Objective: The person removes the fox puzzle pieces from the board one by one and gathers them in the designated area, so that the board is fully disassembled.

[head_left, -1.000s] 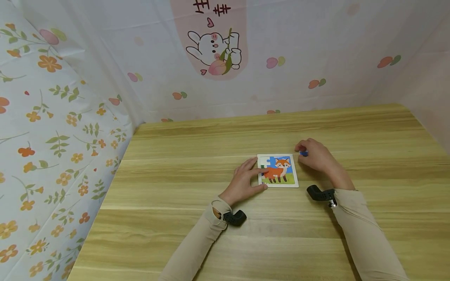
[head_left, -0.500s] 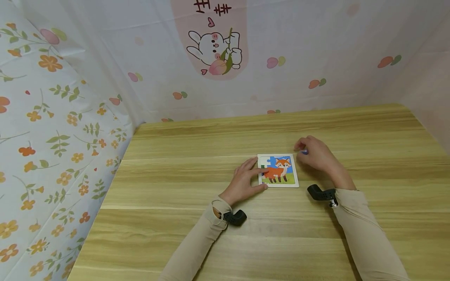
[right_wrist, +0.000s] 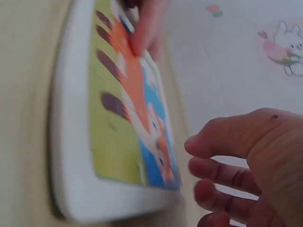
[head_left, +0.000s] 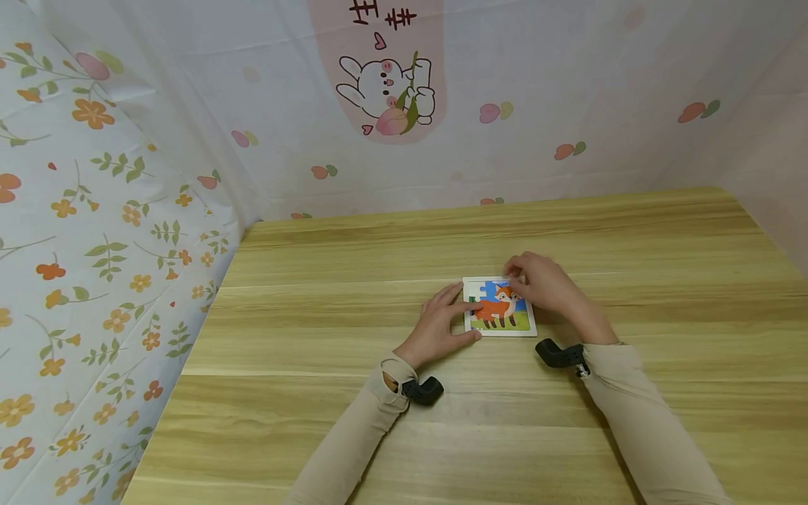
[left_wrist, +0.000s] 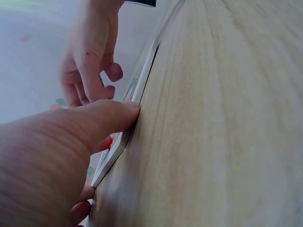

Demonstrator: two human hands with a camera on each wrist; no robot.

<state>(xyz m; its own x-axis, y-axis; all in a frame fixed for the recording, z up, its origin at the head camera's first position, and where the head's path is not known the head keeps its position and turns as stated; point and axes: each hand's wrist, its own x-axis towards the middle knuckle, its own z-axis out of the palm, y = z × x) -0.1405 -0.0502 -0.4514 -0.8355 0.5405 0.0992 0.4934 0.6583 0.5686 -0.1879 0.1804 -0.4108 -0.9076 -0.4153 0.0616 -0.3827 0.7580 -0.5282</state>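
A square fox jigsaw puzzle (head_left: 499, 315) in a white frame lies on the table, with a pale gap at its upper left. My left hand (head_left: 435, 326) rests at its left side, index finger over the picture and thumb at the near edge. The left wrist view shows that thumb (left_wrist: 118, 113) against the frame's side. My right hand (head_left: 536, 280) hangs over the upper right corner, fingers bent and thumb close to the index finger in the right wrist view. No piece shows at its fingertips (right_wrist: 194, 146), and I cannot tell whether one is hidden behind them.
The wooden table (head_left: 353, 280) reaches back to a white patterned curtain (head_left: 536, 140). A floral cloth (head_left: 113, 280) hangs along the left side. Black wrist mounts (head_left: 424, 391) sit on both sleeves.
My right hand has moved left from beside the puzzle to over its upper right corner. The small blue piece between its fingers earlier no longer shows. The left hand has stayed put.
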